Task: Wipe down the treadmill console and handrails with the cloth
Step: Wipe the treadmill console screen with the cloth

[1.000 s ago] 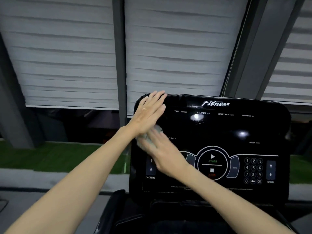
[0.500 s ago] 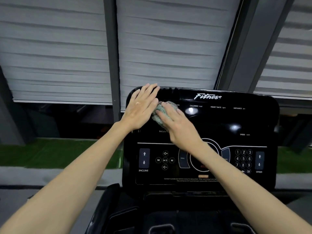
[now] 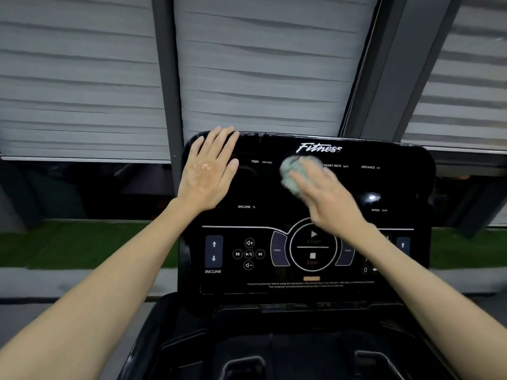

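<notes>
Right hand (image 3: pixel 327 200) lies with its fingers fairly straight over a wadded pale green cloth (image 3: pixel 289 174), pressing it against the black console (image 3: pixel 274 193). Motion blur hides whether the thumb hooks under the wad. Half a second ago the cloth sat up against the fingers of the left hand (image 3: pixel 210 174). Now it is well apart from them, just under the Fitness logo (image 3: pixel 319 148) and between the TIME and HEART RATE labels. The left hand has stayed put, flat and spread on the top left corner of the panel, holding nothing, its fingertips at the top edge.

That shift reads as a left-to-right pass along the upper strip. I judge the left part of that strip covered, and the right part, the button area and the handrails still to do. No handrail shows clearly in this view.

The console's top edge runs just above the cloth, so there is little room upward. To the right the panel lies bare as far as the rounded corner, well clear of the hand. Below, the right wrist crosses the round start and stop dial (image 3: pixel 312 248), which a downward stroke could press by accident.
</notes>
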`<state>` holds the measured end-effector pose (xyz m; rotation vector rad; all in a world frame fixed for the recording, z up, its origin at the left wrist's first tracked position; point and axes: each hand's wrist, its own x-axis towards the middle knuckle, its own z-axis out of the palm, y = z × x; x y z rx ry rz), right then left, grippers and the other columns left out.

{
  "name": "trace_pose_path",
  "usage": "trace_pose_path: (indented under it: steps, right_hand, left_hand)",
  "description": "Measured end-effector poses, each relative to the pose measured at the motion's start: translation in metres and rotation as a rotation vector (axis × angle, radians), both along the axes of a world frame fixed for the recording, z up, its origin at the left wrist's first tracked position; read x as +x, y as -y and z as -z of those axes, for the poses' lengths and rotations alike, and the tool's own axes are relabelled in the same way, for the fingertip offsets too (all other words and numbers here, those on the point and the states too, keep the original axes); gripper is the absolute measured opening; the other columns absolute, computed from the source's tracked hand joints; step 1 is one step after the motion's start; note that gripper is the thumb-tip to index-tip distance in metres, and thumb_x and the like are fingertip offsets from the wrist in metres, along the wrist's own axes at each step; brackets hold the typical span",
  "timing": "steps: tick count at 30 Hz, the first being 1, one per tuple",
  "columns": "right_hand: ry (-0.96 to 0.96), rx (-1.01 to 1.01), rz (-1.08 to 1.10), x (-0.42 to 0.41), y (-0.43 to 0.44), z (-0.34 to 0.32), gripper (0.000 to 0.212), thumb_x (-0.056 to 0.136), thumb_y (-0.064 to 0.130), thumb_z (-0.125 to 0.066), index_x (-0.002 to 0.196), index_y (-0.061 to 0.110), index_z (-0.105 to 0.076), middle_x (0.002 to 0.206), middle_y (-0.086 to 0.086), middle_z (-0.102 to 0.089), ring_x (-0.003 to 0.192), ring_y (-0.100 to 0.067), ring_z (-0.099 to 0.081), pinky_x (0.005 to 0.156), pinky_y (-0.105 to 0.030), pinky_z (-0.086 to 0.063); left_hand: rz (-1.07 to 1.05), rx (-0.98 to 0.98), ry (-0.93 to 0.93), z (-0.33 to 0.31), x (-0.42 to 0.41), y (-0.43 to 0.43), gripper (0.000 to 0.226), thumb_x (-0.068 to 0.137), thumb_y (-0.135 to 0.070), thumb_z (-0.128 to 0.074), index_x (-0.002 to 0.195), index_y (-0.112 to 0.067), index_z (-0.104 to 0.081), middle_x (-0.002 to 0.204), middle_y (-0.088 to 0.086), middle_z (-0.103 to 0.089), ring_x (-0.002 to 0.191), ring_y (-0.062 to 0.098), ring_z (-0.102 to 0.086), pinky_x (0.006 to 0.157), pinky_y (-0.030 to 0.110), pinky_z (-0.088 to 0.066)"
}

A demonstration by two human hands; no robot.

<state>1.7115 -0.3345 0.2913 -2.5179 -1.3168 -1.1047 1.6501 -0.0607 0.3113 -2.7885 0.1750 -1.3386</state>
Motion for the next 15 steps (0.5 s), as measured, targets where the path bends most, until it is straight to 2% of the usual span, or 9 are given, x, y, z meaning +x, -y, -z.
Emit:
trace_pose_path:
  steps: [2,4,6,7,9,11,12,15]
  right_hand:
    - [-0.029,0.211,0.059,-0.004,-0.005,-0.001,0.052,0.088,0.001,-0.057,0.139,0.005,-0.048,0.148,-0.023,-0.037,0.139,-0.036,-0.033,0.115,-0.045,-0.027]
    - [-0.038,0.202,-0.071,-0.024,-0.014,0.024,0.041,0.09,-0.003,-0.053,0.13,0.001,-0.055,0.141,-0.025,-0.043,0.132,-0.037,-0.037,0.111,-0.053,-0.031]
    - [-0.064,-0.066,-0.273,-0.048,-0.012,0.073,0.042,0.09,-0.004,-0.046,0.129,0.002,-0.056,0.14,-0.02,-0.045,0.134,-0.035,-0.037,0.111,-0.052,-0.029]
    - [-0.073,-0.228,-0.33,-0.06,-0.005,0.097,0.048,0.089,-0.002,-0.049,0.136,0.007,-0.052,0.146,-0.017,-0.041,0.141,-0.032,-0.029,0.113,-0.05,-0.027]
    - [-0.029,-0.525,-0.34,-0.074,0.015,0.124,0.072,0.078,0.01,-0.065,0.145,0.021,-0.041,0.155,-0.01,-0.03,0.147,-0.022,-0.016,0.117,-0.044,-0.02]
    - [-0.007,-0.66,-0.324,-0.066,0.026,0.111,0.088,0.063,0.016,-0.072,0.144,0.028,-0.039,0.155,-0.004,-0.031,0.144,-0.016,-0.023,0.116,-0.038,-0.016]
    - [0.002,-0.635,-0.308,-0.057,0.025,0.094,0.087,0.06,0.013,-0.069,0.141,0.029,-0.042,0.153,-0.003,-0.035,0.142,-0.016,-0.027,0.115,-0.037,-0.017]
    - [-0.001,-0.292,-0.134,-0.016,0.032,0.032,0.075,0.066,0.004,-0.04,0.139,0.022,-0.044,0.148,-0.011,-0.04,0.139,-0.026,-0.031,0.109,-0.039,-0.029]
  left_hand:
    - [-0.015,-0.005,0.023,0.001,0.001,0.002,0.051,0.101,-0.03,-0.031,0.149,-0.011,-0.033,0.154,0.004,-0.035,0.144,0.023,-0.027,0.117,0.04,-0.018]
    - [-0.022,-0.011,0.04,0.001,0.001,0.003,0.051,0.101,-0.029,-0.032,0.148,-0.011,-0.034,0.154,0.004,-0.035,0.144,0.023,-0.027,0.117,0.04,-0.018]
    - [-0.018,-0.015,0.052,0.001,0.002,0.004,0.051,0.101,-0.029,-0.033,0.148,-0.011,-0.035,0.154,0.004,-0.036,0.144,0.023,-0.028,0.117,0.041,-0.019]
    - [-0.013,-0.016,0.057,0.001,0.003,0.004,0.051,0.101,-0.029,-0.033,0.148,-0.011,-0.035,0.154,0.004,-0.036,0.144,0.024,-0.028,0.117,0.041,-0.02]
    - [-0.01,-0.013,0.061,0.002,0.003,0.003,0.05,0.101,-0.028,-0.034,0.148,-0.01,-0.035,0.154,0.004,-0.036,0.144,0.024,-0.028,0.117,0.041,-0.02]
    - [-0.011,-0.012,0.066,0.003,0.003,0.003,0.05,0.101,-0.027,-0.035,0.148,-0.01,-0.035,0.154,0.005,-0.036,0.144,0.024,-0.028,0.117,0.042,-0.021]
    - [-0.007,-0.016,0.071,0.003,0.003,0.003,0.05,0.101,-0.026,-0.036,0.148,-0.01,-0.036,0.154,0.005,-0.036,0.144,0.024,-0.028,0.117,0.042,-0.021]
    - [0.013,-0.039,0.089,0.002,0.002,0.005,0.049,0.1,-0.025,-0.037,0.146,-0.01,-0.038,0.152,0.005,-0.038,0.143,0.024,-0.03,0.116,0.042,-0.021]
